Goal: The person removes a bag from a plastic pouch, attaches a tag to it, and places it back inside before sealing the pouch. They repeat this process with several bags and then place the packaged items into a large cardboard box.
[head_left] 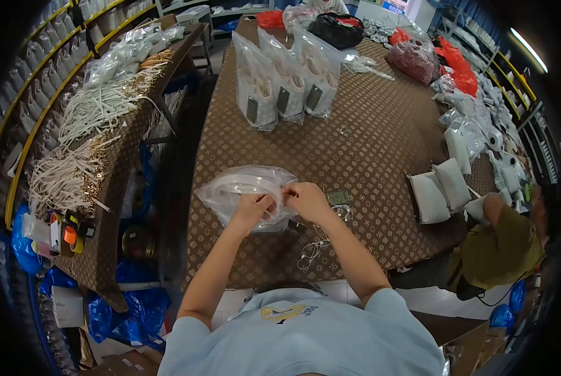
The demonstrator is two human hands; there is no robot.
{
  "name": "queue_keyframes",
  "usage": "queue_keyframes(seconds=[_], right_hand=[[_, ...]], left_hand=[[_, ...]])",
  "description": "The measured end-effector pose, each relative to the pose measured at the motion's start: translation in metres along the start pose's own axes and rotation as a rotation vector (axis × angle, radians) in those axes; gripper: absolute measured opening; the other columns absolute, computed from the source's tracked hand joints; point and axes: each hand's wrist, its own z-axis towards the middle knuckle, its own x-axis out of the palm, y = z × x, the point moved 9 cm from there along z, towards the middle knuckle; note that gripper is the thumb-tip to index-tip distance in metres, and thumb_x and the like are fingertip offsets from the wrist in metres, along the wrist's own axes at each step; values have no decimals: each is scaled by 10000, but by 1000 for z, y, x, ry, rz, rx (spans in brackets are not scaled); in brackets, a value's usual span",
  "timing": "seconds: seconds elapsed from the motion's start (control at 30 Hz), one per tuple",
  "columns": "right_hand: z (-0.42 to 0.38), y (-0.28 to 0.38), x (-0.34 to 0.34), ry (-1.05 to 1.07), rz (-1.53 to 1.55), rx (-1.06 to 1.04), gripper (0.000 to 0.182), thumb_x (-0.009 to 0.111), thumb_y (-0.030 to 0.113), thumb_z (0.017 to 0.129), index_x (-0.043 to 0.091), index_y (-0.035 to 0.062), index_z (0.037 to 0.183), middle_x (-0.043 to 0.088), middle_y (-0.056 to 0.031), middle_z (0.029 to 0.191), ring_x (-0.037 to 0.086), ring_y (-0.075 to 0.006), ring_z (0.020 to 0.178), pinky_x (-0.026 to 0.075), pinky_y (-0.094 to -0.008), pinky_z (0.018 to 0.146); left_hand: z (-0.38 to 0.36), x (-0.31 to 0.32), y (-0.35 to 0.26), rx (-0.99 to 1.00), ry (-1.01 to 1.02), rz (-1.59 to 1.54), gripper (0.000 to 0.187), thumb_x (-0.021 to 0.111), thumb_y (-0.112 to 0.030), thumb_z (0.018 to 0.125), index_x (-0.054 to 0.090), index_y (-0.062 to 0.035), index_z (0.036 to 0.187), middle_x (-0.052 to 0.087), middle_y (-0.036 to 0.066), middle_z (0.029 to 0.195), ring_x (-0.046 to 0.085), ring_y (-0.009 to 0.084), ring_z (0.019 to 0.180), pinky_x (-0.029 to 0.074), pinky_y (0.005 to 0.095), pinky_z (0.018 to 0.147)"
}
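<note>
A clear plastic bag (233,183) lies on the patterned brown tablecloth in front of me, its film bunched up; a pale item seems to be inside, but I cannot make it out well. My left hand (253,210) has its fingers curled at the near side of the bag. At the bag's right edge, my right hand (305,199) pinches the film. A small dark tag (297,225) sits just below my hands. To the right are green tags (338,198) and white looped strings (313,252).
Three bagged pale items (288,94) with dark tags stand farther back. At right, a person in an olive top (497,254) is beside white pouches (429,197). A side table at left holds white straps (70,172). Red plastic bags (459,66) lie at the far right.
</note>
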Motion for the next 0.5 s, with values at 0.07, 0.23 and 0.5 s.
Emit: queue_keyframes(seconds=[0.07,0.23,0.5], right_hand=[[1,-11,7,32,202,59,215,629,209,786,689,107,966,677,-100,856,644,-277,786,484,-346,706],[6,-10,13,0,232,-48,175,627,186,797,684,90,932,671,-108,822,639,-276,750,482,-352,686],[-48,56,-41,-229,40,-176,129,632,174,818,674,92,907,655,-101,755,633,-258,669,480,-333,592]], left_hand=[[0,1,-5,31,1,-41,198,544,-146,896,658,15,896,625,18,761,571,101,632,468,232,540],[1,-7,-14,156,-101,189,153,566,-127,853,666,-25,907,641,75,766,583,144,620,486,289,565],[-80,-5,-97,629,-504,1008,100,609,-137,816,668,-90,881,643,103,837,608,305,699,483,414,624]])
